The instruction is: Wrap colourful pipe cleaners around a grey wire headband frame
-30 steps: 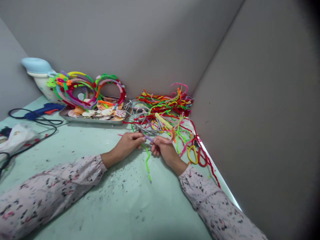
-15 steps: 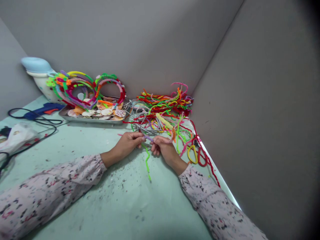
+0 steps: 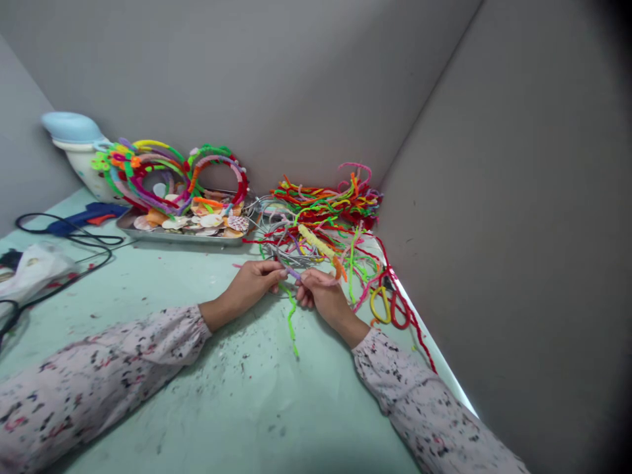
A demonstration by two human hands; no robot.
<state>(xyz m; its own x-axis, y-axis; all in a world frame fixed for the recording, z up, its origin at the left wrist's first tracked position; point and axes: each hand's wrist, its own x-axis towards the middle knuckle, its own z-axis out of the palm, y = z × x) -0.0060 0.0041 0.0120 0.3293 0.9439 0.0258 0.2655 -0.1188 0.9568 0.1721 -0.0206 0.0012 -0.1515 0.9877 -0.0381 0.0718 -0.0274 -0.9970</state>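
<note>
Presently, the left hand (image 3: 251, 288) and right hand (image 3: 323, 296) are both closed, their fingertips (image 3: 282, 272) pinching a short lilac fuzzy pipe cleaner (image 3: 292, 272) between them, with a tangle of grey wire loops (image 3: 291, 250) just beyond the hands.

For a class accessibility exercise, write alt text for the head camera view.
The left hand and right hand pinch a short purple pipe cleaner over a green table. Behind them lie tangled colourful pipe cleaners and a metal tray of seashells.
</note>
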